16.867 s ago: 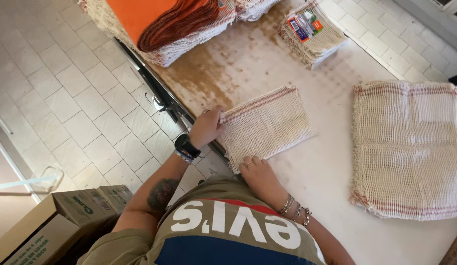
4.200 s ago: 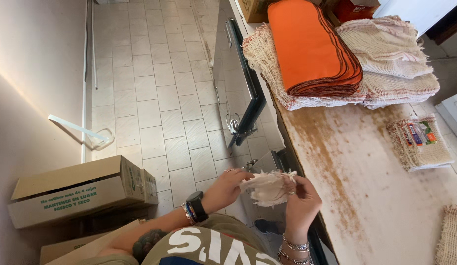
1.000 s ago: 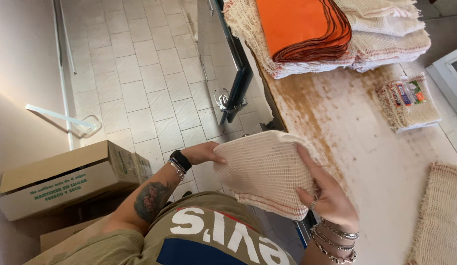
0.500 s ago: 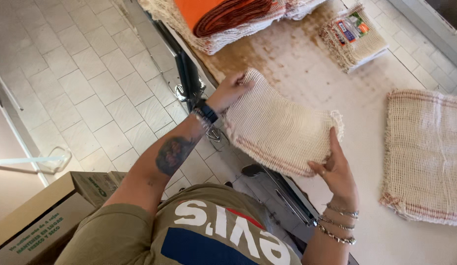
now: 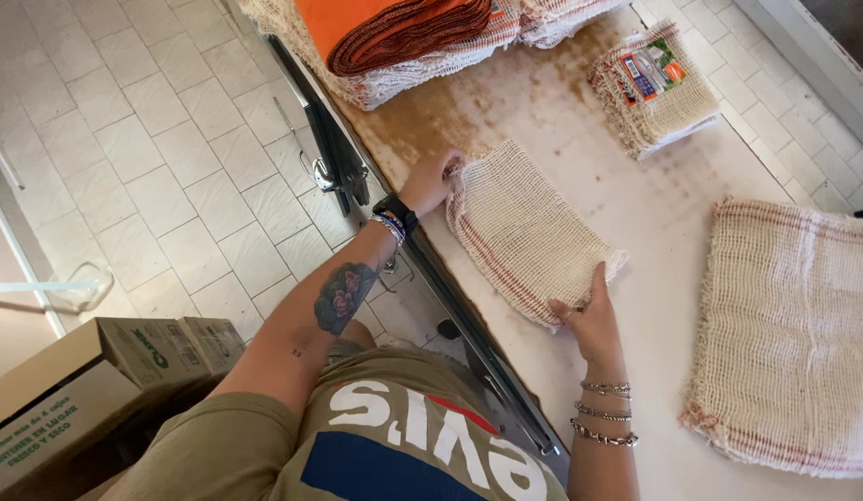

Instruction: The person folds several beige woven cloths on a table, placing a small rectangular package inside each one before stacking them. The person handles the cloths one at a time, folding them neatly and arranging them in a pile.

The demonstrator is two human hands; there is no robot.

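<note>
— Cardboard boxes (image 5: 88, 390) are sitting on the tiled floor (image 5: 144, 158) at the far left, aren't they?

— Yes, beside the person's olive shirt. Moving right, the left hand (image 5: 429, 182) is gripping the far corner of a folded cream mesh cloth (image 5: 524, 232), fingers closed on its edge, right at the bench's front rim.

— And the cloth itself?

— It is lying flat on the white, brown-stained bench (image 5: 561, 111), tilted diagonally, with red stripes running along its border.

— What is the right hand doing?

— The right hand (image 5: 589, 311) is pressing on the cloth's near corner, fingers curled over the edge; three bracelets are showing at the wrist.

— Anything behind them?

— A stack of orange cloths (image 5: 394, 28) is resting on a pile of cream ones at the bench's far end, and a wrapped bundle of mesh cloths (image 5: 654, 88) with a coloured label is lying well apart from the hands.

— And furthest right?

— A larger cream mesh cloth pile (image 5: 793, 334) is lying flat, near the right hand but not touching it.
</note>
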